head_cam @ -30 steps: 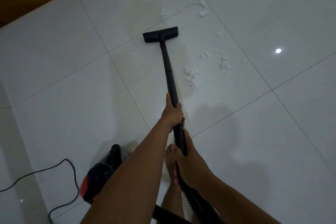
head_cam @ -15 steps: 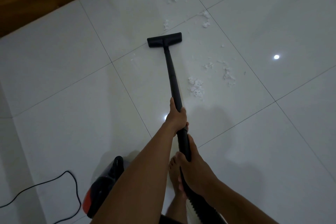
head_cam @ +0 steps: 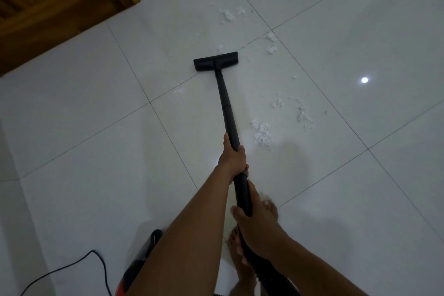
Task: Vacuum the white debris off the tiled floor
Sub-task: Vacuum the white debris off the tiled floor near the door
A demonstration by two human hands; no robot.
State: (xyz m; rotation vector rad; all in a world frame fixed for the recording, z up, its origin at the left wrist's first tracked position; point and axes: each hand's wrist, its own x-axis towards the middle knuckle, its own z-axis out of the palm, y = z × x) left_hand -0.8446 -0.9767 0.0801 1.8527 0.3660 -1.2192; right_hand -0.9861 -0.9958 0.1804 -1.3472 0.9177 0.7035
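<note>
A pale tiled floor [head_cam: 336,199] fills the view from above, crossed by thin grout lines, with a dark wooden door [head_cam: 48,2] at the upper left corner. Over the past second the camera has tipped so that more of the far floor shows, and the nozzle's far edge has closed on a small clump that a second ago lay clear beyond it. The black vacuum wand [head_cam: 225,106] runs away from the person, its flat nozzle [head_cam: 216,61] resting on the tile beside a grout line. The vacuum body [head_cam: 141,262], red and black, sits low at the person's left, its power cord [head_cam: 79,264] curling across the tile. The left hand [head_cam: 233,158] is clenched around the wand midway; the right hand [head_cam: 257,228] grasps it lower, near where the ribbed hose begins. A bare foot [head_cam: 270,208] shows behind the wand. White debris [head_cam: 262,132] lies scattered to the right of the wand, near the left hand, with more clumps further right, beside the nozzle and beyond it towards the wall. The piles look the same as before, so most of the job appears to remain, and the stroke seems to be heading for the far clumps.
</note>
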